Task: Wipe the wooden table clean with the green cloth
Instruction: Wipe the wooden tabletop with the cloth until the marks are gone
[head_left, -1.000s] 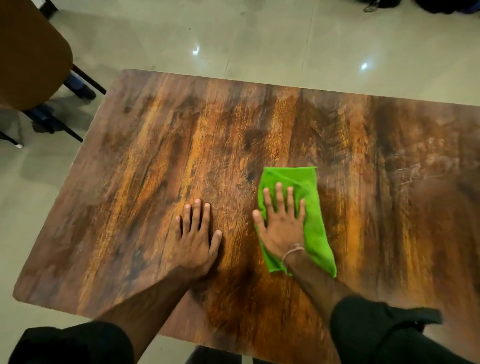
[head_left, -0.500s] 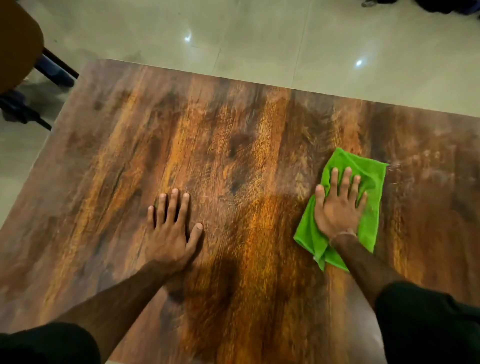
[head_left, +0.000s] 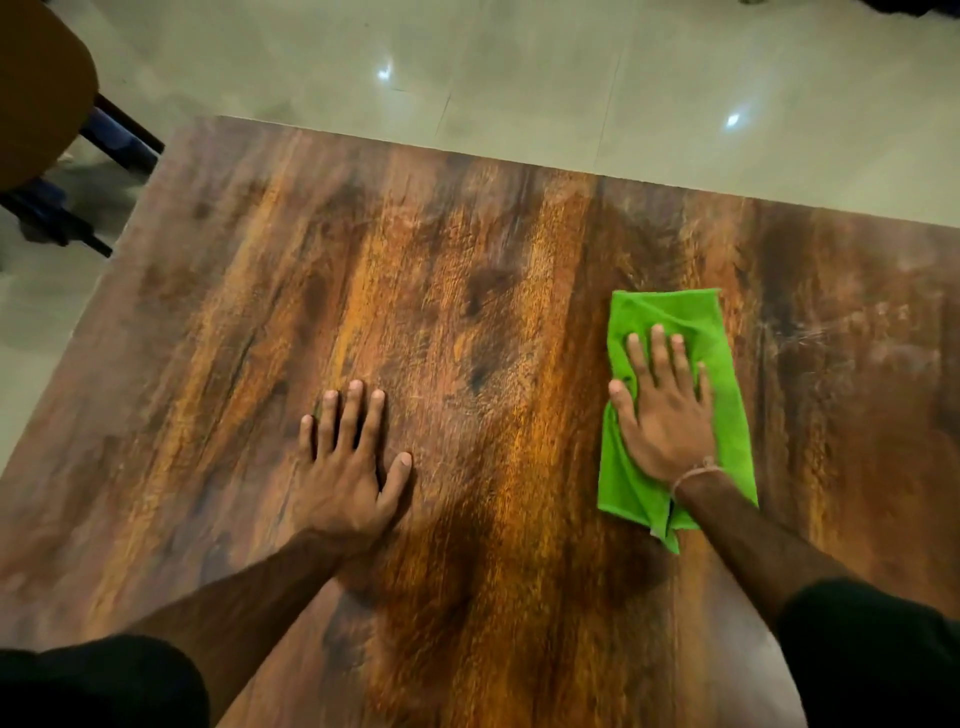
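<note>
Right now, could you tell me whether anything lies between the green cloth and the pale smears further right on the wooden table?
Nothing visible does. The right hand presses flat on the green cloth; only bare brown wooden table separates it from the pale smears. The left hand rests on the other side.

Chair on glossy tiled floor

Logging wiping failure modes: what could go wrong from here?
The green cloth is rumpled under the flat right hand, so it may bunch or slip. Pale smears on the wooden table right of the cloth could be missed. The left hand rests on the table; that patch may go unwiped.
</note>
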